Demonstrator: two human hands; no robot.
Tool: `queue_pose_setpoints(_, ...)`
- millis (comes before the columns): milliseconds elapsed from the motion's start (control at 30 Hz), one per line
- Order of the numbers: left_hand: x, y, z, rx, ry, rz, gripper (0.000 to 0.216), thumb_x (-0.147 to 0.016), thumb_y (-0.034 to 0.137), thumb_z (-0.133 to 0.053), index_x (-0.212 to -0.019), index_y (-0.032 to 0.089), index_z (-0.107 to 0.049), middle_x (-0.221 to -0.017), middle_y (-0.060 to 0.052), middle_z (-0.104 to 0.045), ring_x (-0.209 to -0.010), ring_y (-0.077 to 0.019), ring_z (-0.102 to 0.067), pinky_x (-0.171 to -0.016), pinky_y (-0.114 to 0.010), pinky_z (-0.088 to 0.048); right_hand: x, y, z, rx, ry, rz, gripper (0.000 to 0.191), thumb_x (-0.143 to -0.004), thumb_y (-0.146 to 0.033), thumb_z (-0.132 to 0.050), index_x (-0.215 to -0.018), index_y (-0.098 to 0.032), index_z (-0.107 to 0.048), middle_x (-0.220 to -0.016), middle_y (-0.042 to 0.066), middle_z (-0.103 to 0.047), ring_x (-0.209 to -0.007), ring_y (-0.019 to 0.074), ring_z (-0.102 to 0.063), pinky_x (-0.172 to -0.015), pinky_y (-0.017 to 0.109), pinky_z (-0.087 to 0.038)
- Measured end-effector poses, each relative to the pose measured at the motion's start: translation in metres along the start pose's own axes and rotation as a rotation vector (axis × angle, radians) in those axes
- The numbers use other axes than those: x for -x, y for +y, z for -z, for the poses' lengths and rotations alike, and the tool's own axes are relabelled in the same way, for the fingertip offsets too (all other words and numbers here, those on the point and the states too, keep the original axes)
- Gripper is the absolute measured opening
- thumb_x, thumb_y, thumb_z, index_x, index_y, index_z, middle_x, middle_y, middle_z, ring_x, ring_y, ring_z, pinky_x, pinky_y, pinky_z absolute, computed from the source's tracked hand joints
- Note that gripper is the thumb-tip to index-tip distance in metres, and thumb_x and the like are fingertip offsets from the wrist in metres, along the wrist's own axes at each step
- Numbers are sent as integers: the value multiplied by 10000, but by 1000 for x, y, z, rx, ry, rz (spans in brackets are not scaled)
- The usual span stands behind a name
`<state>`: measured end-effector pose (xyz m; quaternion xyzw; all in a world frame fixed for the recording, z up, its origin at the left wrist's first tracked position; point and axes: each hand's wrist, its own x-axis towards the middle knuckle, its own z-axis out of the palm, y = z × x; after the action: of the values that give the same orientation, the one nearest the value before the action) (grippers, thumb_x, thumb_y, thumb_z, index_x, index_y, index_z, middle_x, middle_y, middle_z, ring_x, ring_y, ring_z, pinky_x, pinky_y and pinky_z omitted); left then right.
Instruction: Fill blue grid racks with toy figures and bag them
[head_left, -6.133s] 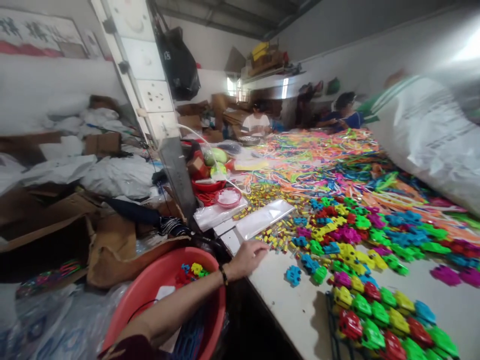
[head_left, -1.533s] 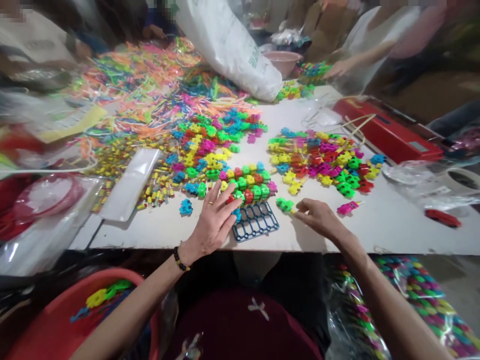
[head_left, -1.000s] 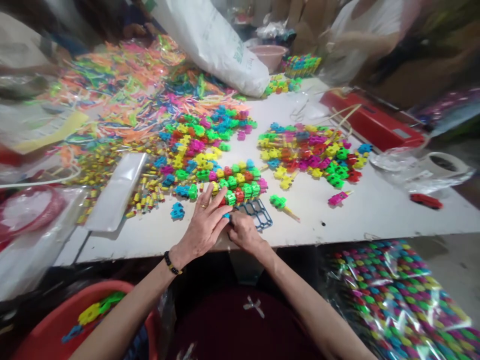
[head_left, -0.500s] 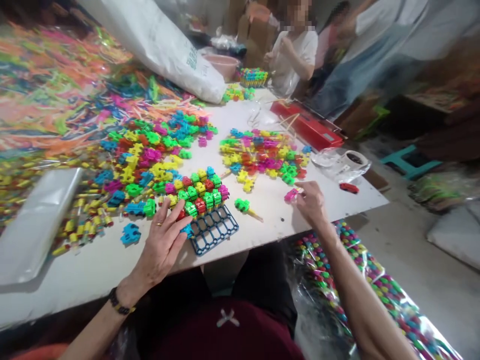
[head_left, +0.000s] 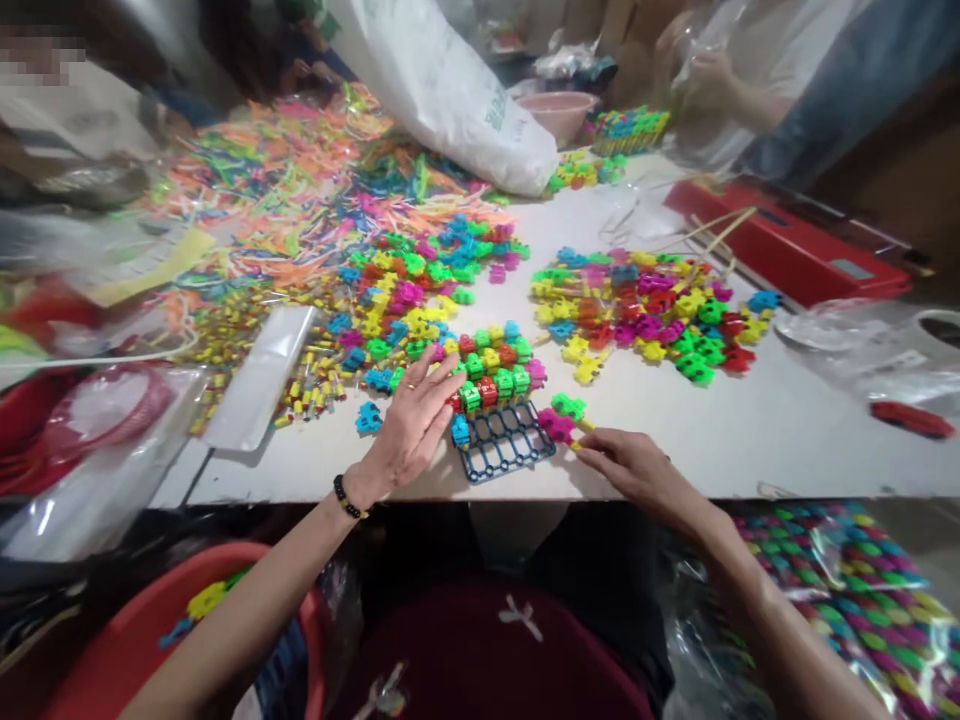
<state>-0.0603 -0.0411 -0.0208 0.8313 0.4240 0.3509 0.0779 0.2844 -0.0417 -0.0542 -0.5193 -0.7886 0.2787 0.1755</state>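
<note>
My right hand (head_left: pixel 634 468) pinches the thin yellow stick of a magenta train-shaped toy (head_left: pixel 555 425), held at the right edge of a dark blue plastic rack (head_left: pixel 507 462). Rows of small red, green, yellow and blue toys (head_left: pixel 487 390) stand in the rack's far part; its near rows show bare rings. My left hand (head_left: pixel 409 425) lies with fingers stretched over the rack's left end, touching the toys there. A blue toy (head_left: pixel 460 431) sits by its thumb side. Just behind the magenta piece, a green toy (head_left: pixel 568 405) lies on the table.
Loose coloured toys form a heap (head_left: pixel 652 310) at right and another (head_left: pixel 420 280) at left. Beyond are colourful strips (head_left: pixel 300 190), a white sack (head_left: pixel 457 100) and a red box (head_left: pixel 795 245). A plastic bag stack (head_left: pixel 262 380) lies left. A red tub (head_left: pixel 225 570) stands below; people work behind.
My right hand has brought the magenta toy leftward from the table's right side to the rack. My left hand stays at the rack. The view has turned left.
</note>
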Motion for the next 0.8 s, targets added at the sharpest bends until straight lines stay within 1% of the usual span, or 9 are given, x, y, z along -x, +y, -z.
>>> queue_pose_setpoints(100, -5, 5, -10, -86, -136, -91, 492, -1058, 284, -410, -1547, 236, -424, -1633, -82, -396, -1593, -293, -110, -1275, -602, -179, -9, -11, -20, 173, 44, -11, 201, -913, -297, -536, -745, -209, -606, -749, 54, -645, -642, 168, -565, -590, 279, -352)
queue_pose_setpoints(167, -6, 6, -14, -142, -204, -109, 508, -1057, 301, -413, -1559, 217, -412, -1645, -81, -372, -1594, -311, -96, -1276, -607, -136, -9, -10, -23, 237, 65, -22, 154, -881, -246, -559, -733, -205, -579, -764, 55, -629, -649, 160, -549, -586, 271, -332)
queue_pose_setpoints(200, -6, 5, -15, -163, -225, -111, 509, -1060, 298, -404, -1561, 210, -411, -1647, -78, -367, -1593, -314, -97, -1275, -606, -124, -7, -10, -22, 227, 74, -16, 175, -882, -245, -556, -711, -204, -561, -741, 48, -611, -636, 153, -531, -583, 269, -327)
queue_pose_setpoints(300, -5, 2, -18, -193, -250, -109, 508, -1065, 283, -379, -1566, 199, -404, -1651, -68, -362, -1595, -314, -77, -1273, -601, -108, -2, -17, -21, 52, 116, 2, 302, -926, -346, -540, -659, -208, -518, -629, 10, -534, -582, 137, -466, -566, 266, -330)
queue_pose_setpoints(367, -3, 1, -18, -194, -257, -113, 512, -1065, 285, -380, -1569, 196, -397, -1657, -62, -351, -1597, -313, -49, -1273, -600, -103, -4, -27, -30, -141, 132, -14, 325, -915, -436, -582, -686, -209, -543, -602, -3, -534, -567, 134, -463, -551, 259, -357)
queue_pose_setpoints(467, -3, 0, -18, -191, -253, -108, 519, -1064, 279, -379, -1579, 209, -378, -1661, -55, -344, -1598, -309, -38, -1270, -604, -104, -20, -47, -63, -428, 166, -35, 297, -853, -487, -650, -786, -200, -612, -648, 10, -617, -584, 152, -526, -552, 267, -428)
queue_pose_setpoints(533, -3, 0, -17, -189, -255, -108, 526, -1062, 279, -383, -1585, 220, -365, -1661, -51, -343, -1598, -308, -43, -1268, -605, -110, -37, -57, -88, -517, 224, -39, 290, -823, -484, -663, -804, -196, -632, -681, 26, -650, -613, 172, -562, -579, 289, -468)
queue_pose_setpoints(633, -3, 0, -16, -185, -270, -112, 528, -1064, 281, -378, -1587, 208, -362, -1664, -50, -337, -1598, -311, -44, -1273, -595, -106, -57, -65, -109, -471, 243, -8, 246, -835, -439, -641, -792, -197, -632, -714, 40, -662, -658, 188, -578, -622, 306, -484)
queue_pose_setpoints(800, -2, -2, -18, -172, -268, -96, 538, -1060, 295, -393, -1594, 247, -351, -1662, -35, -343, -1598, -307, -51, -1279, -602, -93, -65, -64, -102, -307, 187, 198, 117, -886, -305, -575, -845, -200, -606, -785, 44, -655, -716, 186, -558, -671, 302, -463)
